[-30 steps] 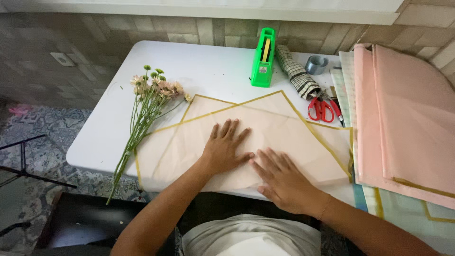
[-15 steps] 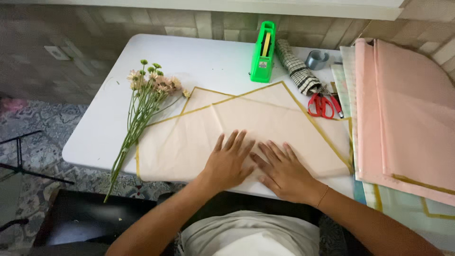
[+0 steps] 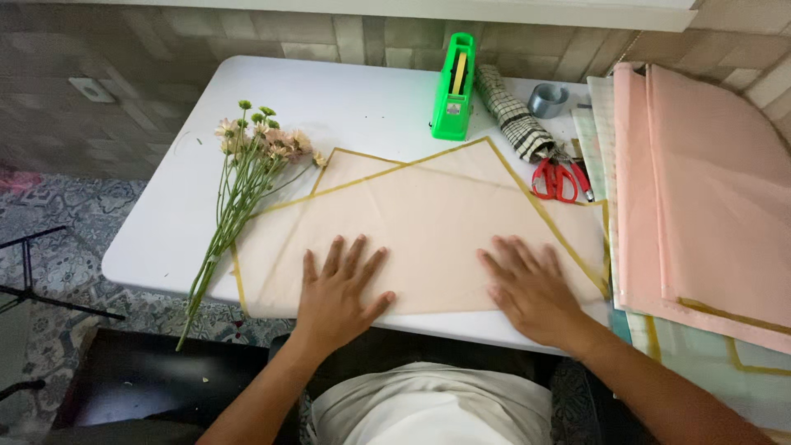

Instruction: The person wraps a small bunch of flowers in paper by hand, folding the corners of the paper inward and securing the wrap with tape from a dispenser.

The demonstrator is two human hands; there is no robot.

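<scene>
two hands lie flat on a folded sheet of beige paper (image 3: pixel 428 222) with gold edges, low centre of frame. left hand (image 3: pixel 336 290) palm down, fingers spread, near the paper's lower left edge, gripping nothing. right hand (image 3: pixel 531 288) palm down, fingers spread, near the lower right edge, gripping nothing. hands well apart. paper rests on a white table (image 3: pixel 329 107). flower stems (image 3: pixel 235 206) lie along the paper's left side. red scissors (image 3: pixel 559 180) just past its right corner. pink paper stack (image 3: pixel 709 189) at right. green tape dispenser (image 3: pixel 453 86), checked cloth roll (image 3: pixel 507 111), grey tape roll (image 3: pixel 547 100) at upper centre.
</scene>
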